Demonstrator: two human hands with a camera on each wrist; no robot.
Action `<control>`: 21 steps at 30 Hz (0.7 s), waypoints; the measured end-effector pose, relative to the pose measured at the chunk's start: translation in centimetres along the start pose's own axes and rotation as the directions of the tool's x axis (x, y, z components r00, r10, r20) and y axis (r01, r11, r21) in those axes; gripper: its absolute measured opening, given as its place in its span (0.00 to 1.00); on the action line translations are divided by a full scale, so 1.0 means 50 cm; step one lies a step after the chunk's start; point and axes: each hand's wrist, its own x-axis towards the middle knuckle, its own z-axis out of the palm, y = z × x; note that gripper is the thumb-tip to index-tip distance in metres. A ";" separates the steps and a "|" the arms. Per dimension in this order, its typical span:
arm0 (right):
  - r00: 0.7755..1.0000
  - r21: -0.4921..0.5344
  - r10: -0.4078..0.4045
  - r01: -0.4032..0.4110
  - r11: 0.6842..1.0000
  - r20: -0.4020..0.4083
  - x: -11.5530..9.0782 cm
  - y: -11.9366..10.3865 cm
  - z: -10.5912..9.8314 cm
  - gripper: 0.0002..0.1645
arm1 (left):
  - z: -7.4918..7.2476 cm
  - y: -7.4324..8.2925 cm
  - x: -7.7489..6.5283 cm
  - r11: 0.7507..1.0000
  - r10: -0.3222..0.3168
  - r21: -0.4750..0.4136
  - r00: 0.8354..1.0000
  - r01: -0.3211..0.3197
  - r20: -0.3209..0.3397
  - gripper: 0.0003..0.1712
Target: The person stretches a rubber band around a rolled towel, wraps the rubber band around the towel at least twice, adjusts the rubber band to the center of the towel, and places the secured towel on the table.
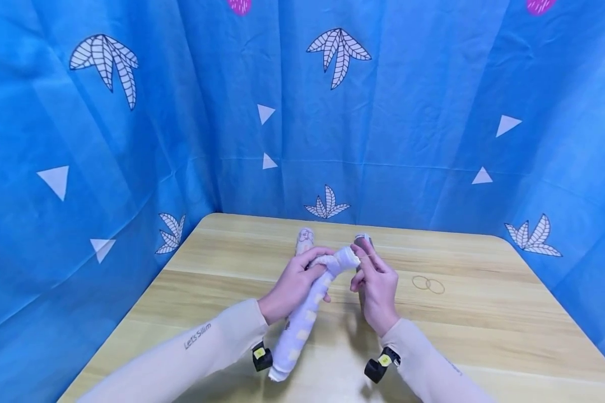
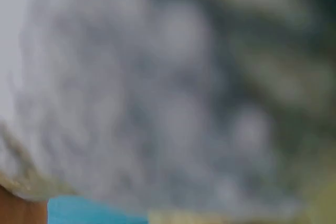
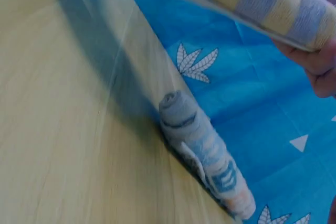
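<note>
"What are the hands doing?"

"The left hand (image 1: 291,288) grips the roll (image 1: 302,324), holding it tilted above the desk (image 1: 484,330). The right hand (image 1: 379,285) is at its upper end, a thin band (image 1: 367,256) by the fingers; I can't tell whether they pinch it."

"So which step is this?"

"Banding that end, I'd judge. Two spare bands (image 1: 428,284) lie right of the right hand, and two other rolls, one far left (image 1: 305,237) and one far right (image 3: 205,150), lie beyond the hands."

"And the next move?"

"It probably calls for a steady left grip while the band goes round."
</note>
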 end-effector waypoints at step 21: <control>0.831 -0.481 -0.037 0.357 0.801 0.556 -0.039 -0.047 -0.022 0.11 | -0.010 -0.011 -0.004 0.679 0.347 0.662 0.933 -0.318 0.093 0.24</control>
